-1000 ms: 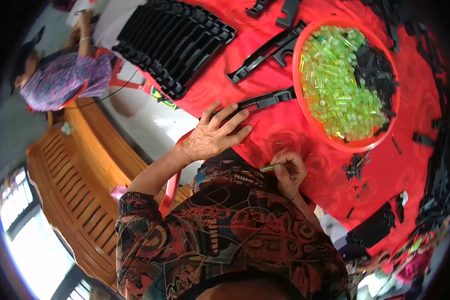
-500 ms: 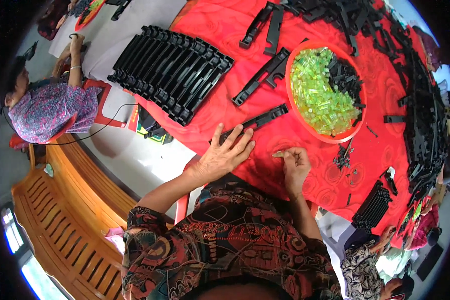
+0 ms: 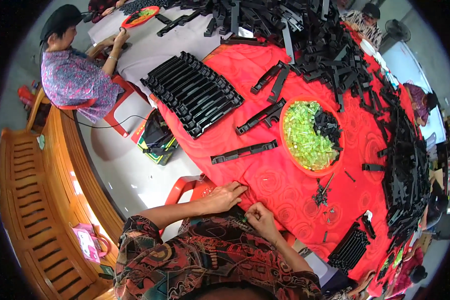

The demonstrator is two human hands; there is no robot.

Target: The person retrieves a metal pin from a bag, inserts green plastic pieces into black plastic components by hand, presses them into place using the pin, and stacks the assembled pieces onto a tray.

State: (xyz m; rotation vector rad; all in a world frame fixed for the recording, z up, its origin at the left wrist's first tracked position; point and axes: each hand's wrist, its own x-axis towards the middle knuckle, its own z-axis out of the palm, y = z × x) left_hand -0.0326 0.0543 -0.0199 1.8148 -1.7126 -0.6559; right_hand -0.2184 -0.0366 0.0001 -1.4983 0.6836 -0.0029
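Observation:
At the near table edge, in front of my shirt, my left hand (image 3: 224, 197) lies with its fingers drawn together against the red cloth; what is under them, if anything, is hidden. Close to its right, my right hand (image 3: 261, 220) has its fingers closed in a pinch. A tiny greenish bit shows at its fingertips, too small to name. Beyond both hands a long black plastic part (image 3: 244, 151) rests on the cloth, touched by neither. An orange-rimmed basin (image 3: 283, 137) to the right holds yellow-green clear pieces (image 3: 305, 137) and small black pieces (image 3: 329, 125).
A row of black plastic parts (image 3: 192, 95) is lined up at the left. Loose black parts (image 3: 335, 65) heap at the back and right. Near the right edge sits a smaller black stack (image 3: 349, 249). A red chair (image 3: 185, 187) stands by my left arm; a seated person (image 3: 77, 82) works at far left.
My left hand has left the long black part and come back to the table edge. My right hand has moved nearer to me and leftward. The view has shifted, showing more of the far table.

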